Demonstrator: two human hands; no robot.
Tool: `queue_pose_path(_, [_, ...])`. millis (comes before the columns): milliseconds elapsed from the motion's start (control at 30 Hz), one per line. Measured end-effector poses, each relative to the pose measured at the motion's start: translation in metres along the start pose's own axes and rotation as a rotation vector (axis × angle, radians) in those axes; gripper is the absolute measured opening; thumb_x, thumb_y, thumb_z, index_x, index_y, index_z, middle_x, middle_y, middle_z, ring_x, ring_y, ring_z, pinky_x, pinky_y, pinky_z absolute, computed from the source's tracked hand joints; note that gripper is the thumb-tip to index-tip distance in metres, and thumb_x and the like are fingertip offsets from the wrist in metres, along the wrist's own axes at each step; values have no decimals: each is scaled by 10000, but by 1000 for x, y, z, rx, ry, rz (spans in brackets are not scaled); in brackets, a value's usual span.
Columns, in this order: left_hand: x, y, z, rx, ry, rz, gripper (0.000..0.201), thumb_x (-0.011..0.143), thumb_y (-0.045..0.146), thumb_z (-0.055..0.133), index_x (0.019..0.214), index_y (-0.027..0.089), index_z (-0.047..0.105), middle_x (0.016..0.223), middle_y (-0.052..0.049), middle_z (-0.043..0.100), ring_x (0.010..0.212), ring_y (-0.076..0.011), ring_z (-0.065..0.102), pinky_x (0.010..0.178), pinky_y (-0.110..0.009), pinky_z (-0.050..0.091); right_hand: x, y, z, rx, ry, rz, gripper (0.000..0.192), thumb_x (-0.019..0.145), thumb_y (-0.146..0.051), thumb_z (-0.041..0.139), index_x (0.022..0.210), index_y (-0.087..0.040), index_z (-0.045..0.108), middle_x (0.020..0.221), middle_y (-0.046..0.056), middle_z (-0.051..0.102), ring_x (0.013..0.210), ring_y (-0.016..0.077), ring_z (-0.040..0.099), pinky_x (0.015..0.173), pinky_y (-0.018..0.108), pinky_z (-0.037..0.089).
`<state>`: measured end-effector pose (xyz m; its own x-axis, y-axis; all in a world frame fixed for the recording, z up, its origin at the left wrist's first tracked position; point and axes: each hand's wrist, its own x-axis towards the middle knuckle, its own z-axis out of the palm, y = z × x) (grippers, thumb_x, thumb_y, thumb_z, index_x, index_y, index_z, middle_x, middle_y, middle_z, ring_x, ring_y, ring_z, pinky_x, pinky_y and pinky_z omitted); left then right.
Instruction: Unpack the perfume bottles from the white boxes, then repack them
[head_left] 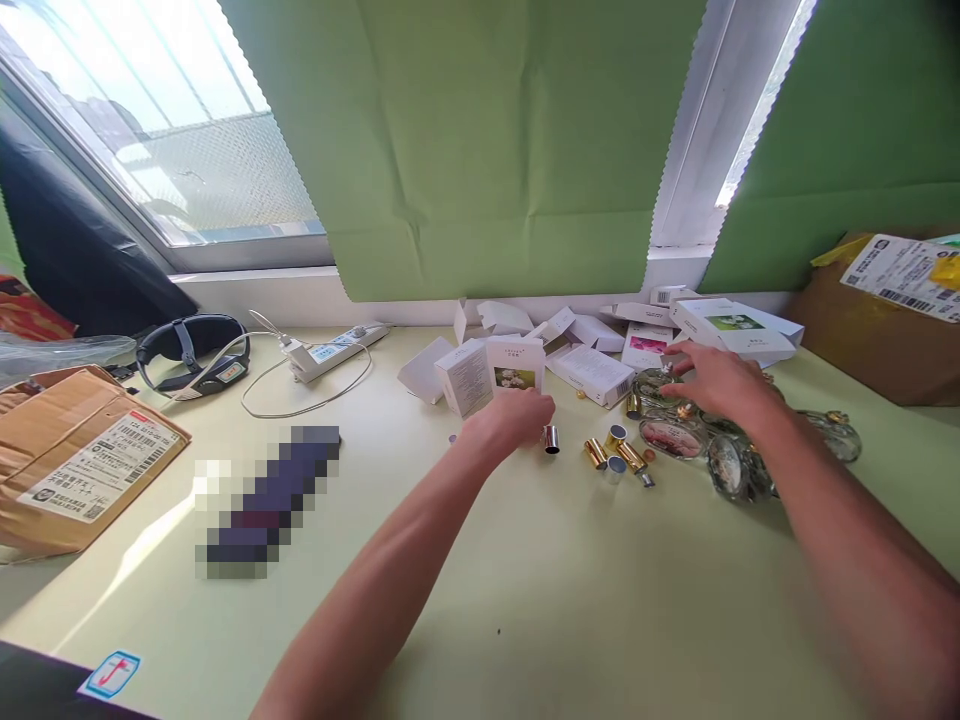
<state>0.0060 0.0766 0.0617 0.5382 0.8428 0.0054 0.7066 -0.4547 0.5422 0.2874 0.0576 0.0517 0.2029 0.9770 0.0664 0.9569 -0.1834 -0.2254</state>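
My left hand (517,415) is curled on the table in front of a small white box (516,355) with a flower picture. Its fingertips are mostly hidden, and whatever they may hold cannot be made out. Right beside it stands a silver cap (551,440). My right hand (716,380) reaches over a cluster of glass perfume bottles (671,437), fingers apart and nothing seen in them. Between the two hands lie several gold and silver caps (596,453). A further glass bottle (836,435) shows to the right of my right wrist.
White boxes (589,373), some with raised flaps, crowd the back by the wall. A brown carton (877,330) stands at the far right, another parcel (90,460) at the left. A power strip (337,350), a black headband (191,355) and a pixelated dark object (274,500) lie left.
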Motion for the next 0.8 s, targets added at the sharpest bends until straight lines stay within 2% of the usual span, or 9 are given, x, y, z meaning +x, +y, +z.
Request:
queue_pose_path(133, [2,7,3,366,-213,3,146,659,54,679,747,170,666,827,-96,706,873,-268,673,774,-363,516,2,-2,1,9,27,37,497,757,-305,701,1236,-259,576,1073,23,749,1000,278,628,690,349,362])
queue_pose_path(200, [2,9,2,483,-268,22,153,709,67,645,824,161,681,937,-119,710,931,-275,668,788,-368,517,2,-2,-1,28,45,27,504,746,-307,720,1229,-260,584,1056,12,752,975,263,629,677,334,364])
queue_pose_path(300, [3,10,3,593,-311,53,129,753,102,623,854,152,686,989,-133,702,955,-278,666,765,-353,522,2,-2,-9,73,91,24,541,742,-338,733,1252,-260,569,1026,11,754,901,239,629,654,320,378])
queue_pose_path(433, [5,8,5,667,-317,72,179,749,47,576,860,138,683,986,-146,699,934,-276,675,732,-341,521,-4,-3,-30,141,177,31,629,719,-373,766,1298,-287,534,1020,4,748,766,185,598,645,310,404])
queue_pose_path(600, [6,6,1,686,-342,57,342,695,1,576,986,154,672,1022,-124,697,941,-269,672,721,-333,523,-22,-15,-57,282,332,-48,596,668,-416,812,1214,-286,612,939,28,755,646,147,507,592,326,407])
queue_pose_path(800, [5,2,-6,683,-383,4,359,709,24,575,1042,135,653,1064,-144,682,929,-283,656,703,-349,522,-41,-32,-68,379,378,-156,609,636,-461,831,1192,-321,626,921,18,750,611,123,495,555,319,428])
